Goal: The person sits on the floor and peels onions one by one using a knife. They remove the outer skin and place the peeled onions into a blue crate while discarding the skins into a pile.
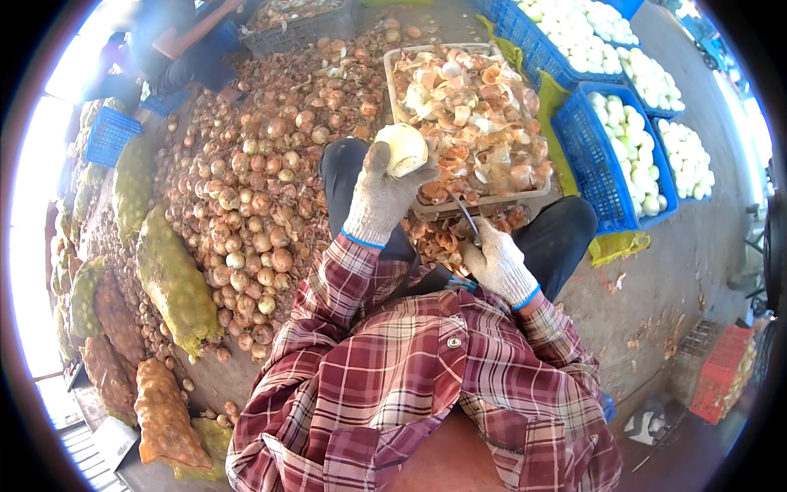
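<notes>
Both of my hands wear pale knitted gloves with blue cuffs. My left hand (384, 194) holds a peeled onion (403, 149) up over my knee, its pale flesh showing. In my right hand (499, 261) is a knife (465, 215), its narrow blade pointing up and left towards the crate rim. A pale plastic crate (391, 80) heaped with onion skins (473, 123) stands just beyond both hands. More loose skins lie below it, between my legs. Unpeeled onions (258, 246) form a large pile at the left.
Blue crates (569, 166) of peeled onions stand at the right, with yellow-green mesh sacks (553, 117) beside them. Filled mesh sacks (175, 280) lie at the left. A person (184, 55) sits at the upper left near a grey crate (301, 40). A red crate (722, 372) is at the lower right.
</notes>
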`<state>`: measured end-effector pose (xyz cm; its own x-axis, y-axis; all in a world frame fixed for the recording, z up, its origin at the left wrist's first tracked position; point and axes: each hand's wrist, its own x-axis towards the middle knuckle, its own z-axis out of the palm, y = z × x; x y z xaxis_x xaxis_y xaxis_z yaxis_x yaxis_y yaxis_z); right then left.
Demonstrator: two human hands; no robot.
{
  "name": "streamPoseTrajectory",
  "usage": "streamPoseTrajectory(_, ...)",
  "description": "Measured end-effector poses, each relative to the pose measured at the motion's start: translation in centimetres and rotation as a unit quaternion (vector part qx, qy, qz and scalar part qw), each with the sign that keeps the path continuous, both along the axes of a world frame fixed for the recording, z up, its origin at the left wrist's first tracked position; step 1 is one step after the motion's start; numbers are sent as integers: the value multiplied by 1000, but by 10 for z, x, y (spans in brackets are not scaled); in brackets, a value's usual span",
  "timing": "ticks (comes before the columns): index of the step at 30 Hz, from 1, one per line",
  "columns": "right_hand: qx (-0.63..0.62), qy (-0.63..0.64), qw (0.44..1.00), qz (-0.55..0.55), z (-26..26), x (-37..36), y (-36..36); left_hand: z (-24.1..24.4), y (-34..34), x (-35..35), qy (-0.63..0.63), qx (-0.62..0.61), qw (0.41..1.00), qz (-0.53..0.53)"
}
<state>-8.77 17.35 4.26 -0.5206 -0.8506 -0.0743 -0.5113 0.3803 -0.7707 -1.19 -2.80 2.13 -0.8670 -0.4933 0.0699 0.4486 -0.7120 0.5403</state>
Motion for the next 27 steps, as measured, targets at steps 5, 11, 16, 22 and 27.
streamPoseTrajectory(5, -97, 130, 987, -1, 25, -3, -16, 1, 9, 4, -47, -50, 996, 64)
streamPoseTrajectory(11, -91, 59, 993, 41, 48, -11, -32, 19, 5, 7, -91, -149, 984, 21)
streamPoseTrajectory(16, -3, 59, 997, 55, 26, -8, -23, 6, 1, 8, -22, -60, 995, 75)
streamPoseTrajectory(22, 36, 82, 996, 23, 3, 1, -1, 1, -13, 12, -41, -85, 993, 69)
streamPoseTrajectory(27, -106, 267, 958, -6, 31, 0, -23, 19, 6, 7, -76, -135, 983, 95)
